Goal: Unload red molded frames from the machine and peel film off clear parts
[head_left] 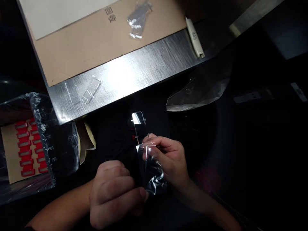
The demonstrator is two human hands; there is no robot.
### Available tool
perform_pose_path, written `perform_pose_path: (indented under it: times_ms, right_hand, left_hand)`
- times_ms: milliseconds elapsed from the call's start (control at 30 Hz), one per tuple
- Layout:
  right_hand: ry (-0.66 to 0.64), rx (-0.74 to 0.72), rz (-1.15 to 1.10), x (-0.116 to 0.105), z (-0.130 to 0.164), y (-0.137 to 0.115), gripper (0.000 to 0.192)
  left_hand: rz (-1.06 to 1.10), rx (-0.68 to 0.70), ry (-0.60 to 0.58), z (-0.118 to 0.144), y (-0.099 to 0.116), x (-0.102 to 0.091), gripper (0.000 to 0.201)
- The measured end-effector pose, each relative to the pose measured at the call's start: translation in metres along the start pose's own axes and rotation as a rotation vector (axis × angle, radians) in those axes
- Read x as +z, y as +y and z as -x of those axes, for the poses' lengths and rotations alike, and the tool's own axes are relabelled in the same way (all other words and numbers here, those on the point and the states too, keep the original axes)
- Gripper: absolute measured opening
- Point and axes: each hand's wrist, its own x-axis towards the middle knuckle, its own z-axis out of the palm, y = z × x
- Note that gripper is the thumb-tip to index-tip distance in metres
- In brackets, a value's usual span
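Seen from above: right hand [168,157] pinching the mouth of a small clear plastic sleeve [150,170], fingers closed on its upper edge, apparently to keep the opening steady around a narrow transparent strip [139,126] standing half out of it, upper end catching the light. Left hand [115,192] clenched into a loose fist, gripping the crumpled lower end of the same sleeve, thumb pressed to the film, probably to keep it taut. Both held low over a dark lap, just below the edge of the brushed-steel worktop [134,73]. On that worktop, near its front edge, two further clear strips [84,91] lying flat; farther back, a brown cardboard sheet [84,45] with a bagged piece [139,19] resting on it, and a white pen-like tool [194,37] beside it. At far left, a film-lined carton [36,141] holding a card of red tabs [27,147] in rows. To the right, an empty-looking clear bag [199,89] draped off the worktop
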Motion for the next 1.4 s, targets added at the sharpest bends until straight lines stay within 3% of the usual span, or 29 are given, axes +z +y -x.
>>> perform_pose_path:
  times_ms: [100, 233, 300, 400, 467, 600, 700, 767, 867, 1000, 1100, 1233, 1400]
  right_hand:
    - [-0.009, -0.009, -0.022, -0.001, 0.001, 0.000, 0.014]
    - [-0.004, -0.005, -0.032, -0.001, 0.001, 0.001, 0.013]
    - [0.005, -0.005, -0.021, -0.001, 0.001, 0.000, 0.013]
    - [0.021, -0.011, 0.013, 0.000, 0.000, 0.000, 0.015]
    - [0.020, -0.027, 0.026, 0.000, 0.000, 0.000, 0.015]
    - [-0.002, -0.070, 0.043, 0.001, 0.001, 0.002, 0.015]
    - [-0.010, -0.083, 0.063, 0.001, 0.003, 0.002, 0.014]
    - [-0.013, -0.095, 0.058, -0.001, 0.003, 0.002, 0.013]
    - [-0.018, -0.126, 0.057, -0.003, 0.003, 0.002, 0.013]
    - [-0.033, -0.150, 0.045, -0.005, 0.001, 0.002, 0.009]
    - [-0.042, -0.136, 0.030, -0.004, 0.002, 0.003, 0.008]
    - [-0.073, -0.134, 0.023, -0.004, 0.003, 0.003, 0.005]
    - [-0.077, -0.173, 0.058, -0.006, 0.002, 0.003, 0.004]
  left_hand:
    - [-0.040, 0.202, -0.037, -0.005, -0.001, -0.004, 0.008]
    - [-0.054, 0.211, -0.043, -0.006, -0.002, 0.002, 0.006]
    - [-0.097, 0.188, 0.074, -0.002, -0.001, 0.013, 0.009]
    - [-0.169, 0.120, 0.362, 0.003, 0.002, 0.026, 0.017]
    - [-0.194, 0.069, 0.438, 0.002, 0.002, 0.022, 0.018]
    - [-0.139, 0.091, 0.207, -0.011, -0.012, -0.006, 0.008]
    - [-0.011, 0.094, 0.272, -0.024, -0.029, -0.014, 0.020]
    - [0.096, 0.110, 0.298, -0.028, -0.038, -0.009, 0.015]
    - [0.202, 0.103, 0.167, -0.022, -0.042, 0.005, 0.016]
    - [0.279, 0.055, 0.105, -0.004, -0.039, 0.017, 0.026]
    - [0.260, 0.069, 0.057, 0.002, -0.039, 0.022, 0.033]
    - [0.206, 0.206, -0.025, 0.001, -0.046, 0.025, 0.040]
    - [0.181, 0.232, -0.134, 0.000, -0.061, 0.022, 0.058]
